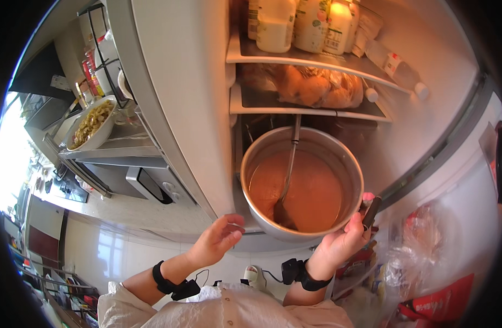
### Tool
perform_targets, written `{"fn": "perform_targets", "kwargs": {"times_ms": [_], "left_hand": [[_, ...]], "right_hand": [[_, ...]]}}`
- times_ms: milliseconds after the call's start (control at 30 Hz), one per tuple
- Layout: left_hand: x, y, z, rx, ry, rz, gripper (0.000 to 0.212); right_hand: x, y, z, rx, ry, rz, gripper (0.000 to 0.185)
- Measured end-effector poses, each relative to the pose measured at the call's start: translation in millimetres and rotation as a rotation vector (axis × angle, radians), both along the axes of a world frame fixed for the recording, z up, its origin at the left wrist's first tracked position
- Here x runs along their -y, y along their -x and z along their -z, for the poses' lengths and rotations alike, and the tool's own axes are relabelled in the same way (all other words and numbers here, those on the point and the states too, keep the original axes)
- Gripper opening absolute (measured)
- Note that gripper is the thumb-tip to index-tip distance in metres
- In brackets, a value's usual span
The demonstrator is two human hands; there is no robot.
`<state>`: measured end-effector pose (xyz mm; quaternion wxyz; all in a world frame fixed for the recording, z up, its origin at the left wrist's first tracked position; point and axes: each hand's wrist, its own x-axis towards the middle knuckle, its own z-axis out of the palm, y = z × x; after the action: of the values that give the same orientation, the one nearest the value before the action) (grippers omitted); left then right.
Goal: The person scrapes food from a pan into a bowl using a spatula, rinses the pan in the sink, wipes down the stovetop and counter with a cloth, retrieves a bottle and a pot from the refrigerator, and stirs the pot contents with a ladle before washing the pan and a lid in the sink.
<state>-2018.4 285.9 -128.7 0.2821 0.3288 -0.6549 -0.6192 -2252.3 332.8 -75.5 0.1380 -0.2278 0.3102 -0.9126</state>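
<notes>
A deep metal pot point(251, 203) of brownish-orange liquid point(316, 184) is at the front of an open refrigerator, below its shelves. A long-handled metal ladle point(291, 164) leans in the pot, its bowl partly sunk in the liquid. My right hand point(343, 235) grips the pot's dark side handle point(371, 213) at the lower right. Just left of the pot, my left hand point(216, 240) is held with fingers slightly apart, holding nothing. Whether the pot's base rests on anything is hidden.
Bottles point(275, 24) stand on the upper shelf point(300, 60); bagged food point(312, 86) lies beneath. Bagged packages fill the door point(423, 246) at right. Beyond the refrigerator's left wall point(185, 82), a bowl of food point(91, 127) sits above a microwave-like appliance point(132, 176).
</notes>
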Motion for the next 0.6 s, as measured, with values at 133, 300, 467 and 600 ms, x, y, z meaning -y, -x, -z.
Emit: {"fn": "perform_targets", "kwargs": {"times_ms": [133,300,467,600], "left_hand": [[2,-3,6,-0.106,-0.044,0.065,0.054],[-1,-15,24,-0.243,-0.151,0.164,0.07],[-18,-44,21,-0.336,-0.276,0.37,0.076],[-36,-74,9,-0.382,-0.273,0.486,0.085]], "right_hand": [[-34,-14,8,-0.048,-0.096,0.081,0.047],[-81,-56,13,-0.049,-0.097,0.135,0.049],[-136,-120,8,-0.087,-0.19,0.304,0.053],[-179,-177,3,-0.063,-0.185,0.387,0.056]]}}
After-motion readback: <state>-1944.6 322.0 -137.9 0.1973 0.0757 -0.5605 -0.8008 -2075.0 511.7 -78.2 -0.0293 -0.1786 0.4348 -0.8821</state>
